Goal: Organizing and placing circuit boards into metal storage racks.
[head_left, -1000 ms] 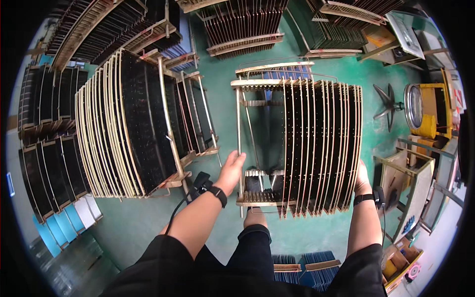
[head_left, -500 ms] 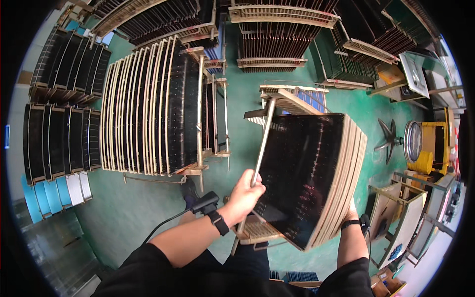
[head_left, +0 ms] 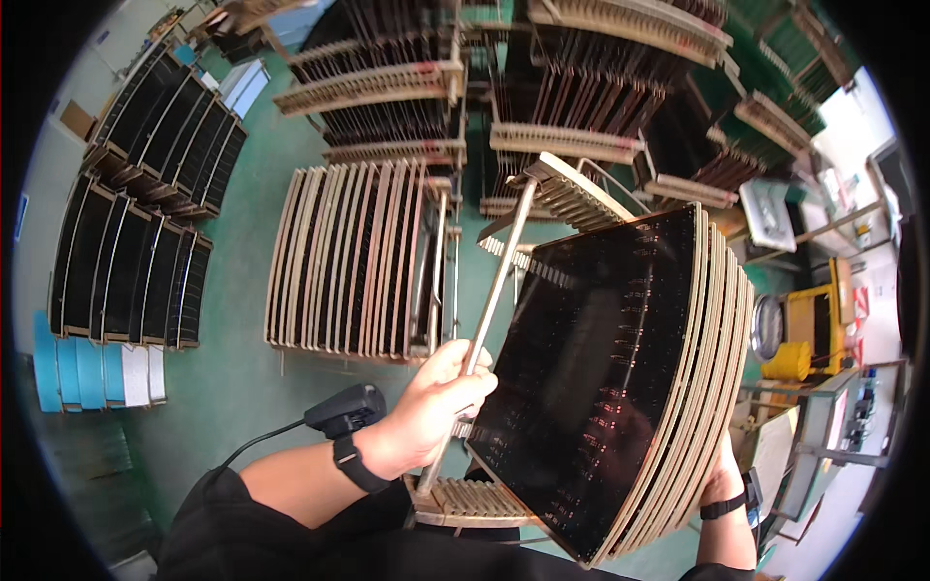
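Observation:
My left hand (head_left: 441,407) is closed around the metal rod (head_left: 506,257) at the side of a slotted wooden rack. The rack leans, with one slotted end bar (head_left: 475,498) low near my body and another slotted bar (head_left: 581,194) at its far end. Several black panels (head_left: 591,378) with pale edges stand packed in it, the nearest showing a glossy face with rows of small marks. My right hand (head_left: 722,481) is against the right side of this stack; its fingers are hidden behind the panel edges.
On the green floor ahead left stands another rack of pale-edged panels (head_left: 344,261). More loaded racks (head_left: 567,140) line the far side. Black panels (head_left: 121,261) and blue sheets (head_left: 82,366) stand along the left. A yellow machine (head_left: 819,320) and a metal-framed bench (head_left: 823,436) are at right.
The held rack has come closer and looks larger, still tilted. Both hands keep their places on it. The view has shifted, so the other racks appear lower in the picture.

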